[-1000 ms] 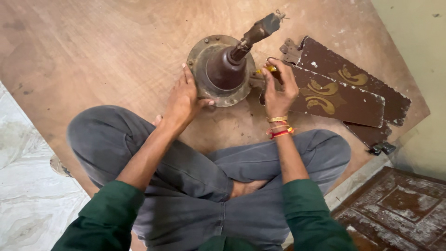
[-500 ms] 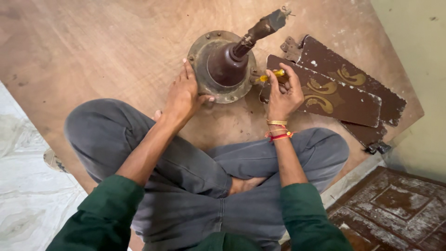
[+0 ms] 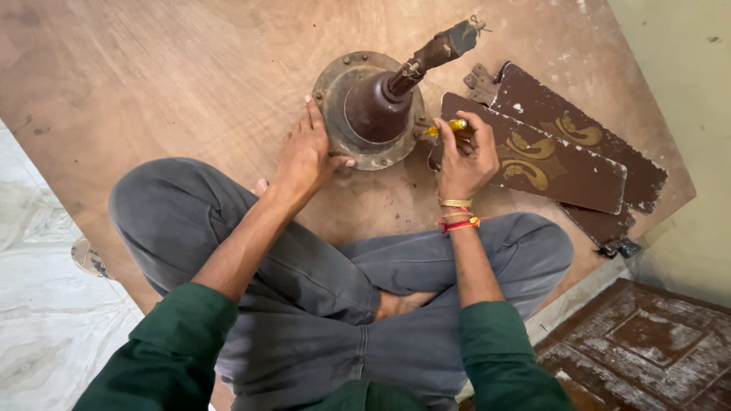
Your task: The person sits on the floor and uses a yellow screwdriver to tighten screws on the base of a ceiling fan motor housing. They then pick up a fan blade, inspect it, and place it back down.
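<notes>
A round brown fan motor (image 3: 369, 110) with a rusty rim and an upright rod stands on a brown wooden board (image 3: 152, 84). My left hand (image 3: 304, 156) presses against the motor's near left rim and steadies it. My right hand (image 3: 464, 156) grips a yellow-handled screwdriver (image 3: 445, 128), whose tip points at the motor's right side. Dark brown fan blades (image 3: 556, 152) with gold ornament lie to the right of my right hand.
I sit cross-legged on the board in grey trousers (image 3: 320, 289). A pale wall (image 3: 685, 99) rises at the right. A carved dark panel (image 3: 647, 342) lies at the lower right, and white marble floor (image 3: 38, 304) at the left.
My right hand has slid a little toward the motor with the screwdriver. The left hand keeps its hold on the rim.
</notes>
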